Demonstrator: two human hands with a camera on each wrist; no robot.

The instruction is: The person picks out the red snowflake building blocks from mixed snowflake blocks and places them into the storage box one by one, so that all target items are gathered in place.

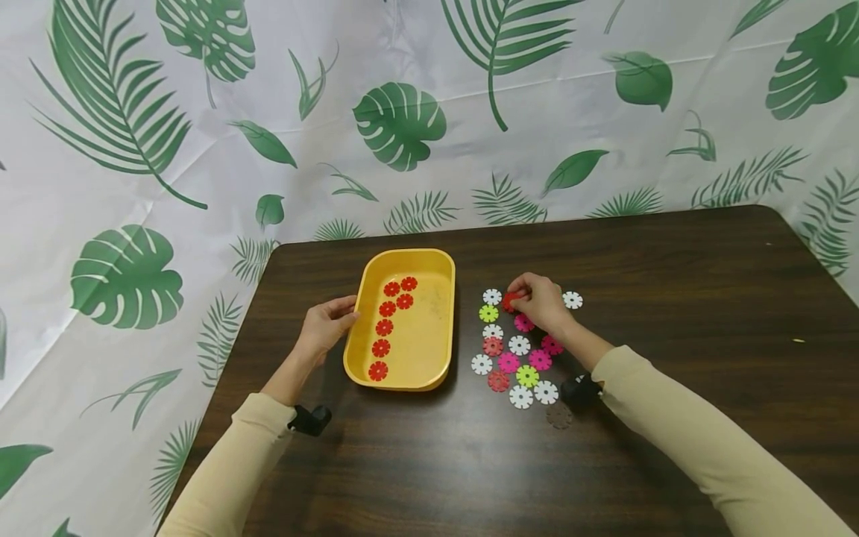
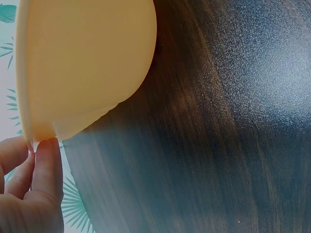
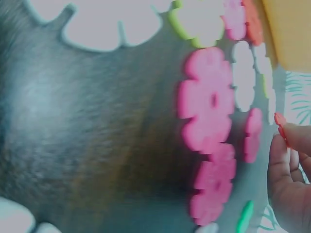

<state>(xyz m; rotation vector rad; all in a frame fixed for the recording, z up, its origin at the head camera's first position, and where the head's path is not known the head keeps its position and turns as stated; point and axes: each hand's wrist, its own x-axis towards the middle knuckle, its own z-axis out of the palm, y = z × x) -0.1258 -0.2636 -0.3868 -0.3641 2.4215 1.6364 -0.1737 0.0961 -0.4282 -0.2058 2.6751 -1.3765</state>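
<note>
My left hand [image 1: 325, 327] pinches the left rim of a yellow plastic tray [image 1: 424, 328], thumb and fingers on either side of the edge. Inside the tray, several red notched discs [image 1: 384, 327] lie along its left part. Over the far side of a loose group of discs, my right hand [image 1: 545, 304] pinches a red notched disc [image 1: 511, 301] between thumb and fingertips. The right wrist view shows this red disc [image 3: 281, 128] edge-on and raised in the fingers. Around it lie white discs [image 1: 520, 344], pink discs [image 1: 508, 362] and yellow-green discs [image 1: 526, 375].
Other red discs [image 1: 498, 381] lie in the group. A dark brown disc [image 1: 559, 415] sits at its near edge, hard to see against the dark wood table [image 1: 416, 462]. A green disc [image 3: 245, 217] shows in the right wrist view. A leaf-patterned sheet [image 1: 470, 134] hangs behind the table.
</note>
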